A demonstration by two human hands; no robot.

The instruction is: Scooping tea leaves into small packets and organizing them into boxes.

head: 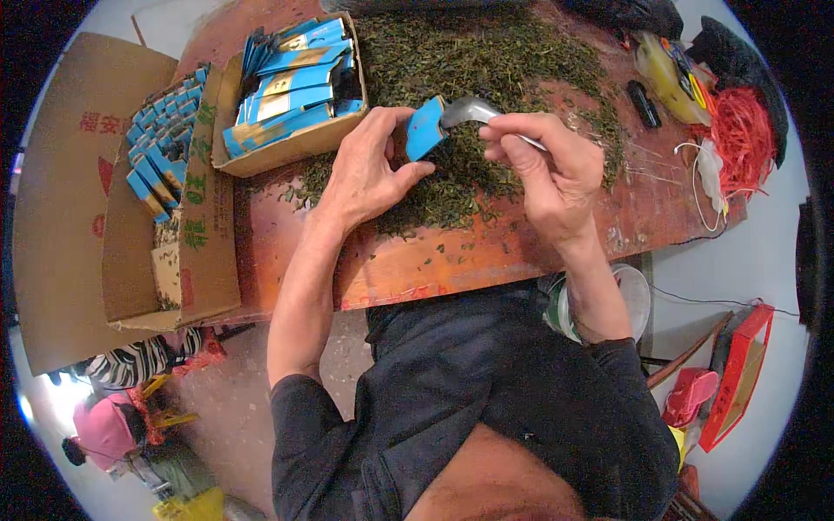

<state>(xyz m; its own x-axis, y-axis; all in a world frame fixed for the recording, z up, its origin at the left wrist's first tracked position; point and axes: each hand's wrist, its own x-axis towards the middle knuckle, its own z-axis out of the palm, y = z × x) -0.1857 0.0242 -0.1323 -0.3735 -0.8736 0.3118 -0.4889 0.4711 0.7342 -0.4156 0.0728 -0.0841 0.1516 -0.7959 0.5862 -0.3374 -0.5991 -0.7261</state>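
Note:
Between the fingers and thumb of my left hand (365, 169) is a small blue packet (425, 130), held above the table. My right hand (554, 169) grips the handle of a metal spoon (472, 111), whose bowl is at the packet's right edge. Whether the bowl's tip is inside the packet or only beside it, I cannot tell. Under both hands spreads a heap of loose dried leaves (449, 195), dark green and looking like tea. Left of my left hand, a cardboard box (293, 156) holds many blue and gold packets (293, 81).
A larger cardboard carton (208, 260) at the left contains rows of blue packets (163, 143). On the table's right lie a black cylindrical object (644, 104), scissors (687, 75) and red shredded strips (743, 140). A white bucket (635, 296) stands below the wooden table's edge (469, 273).

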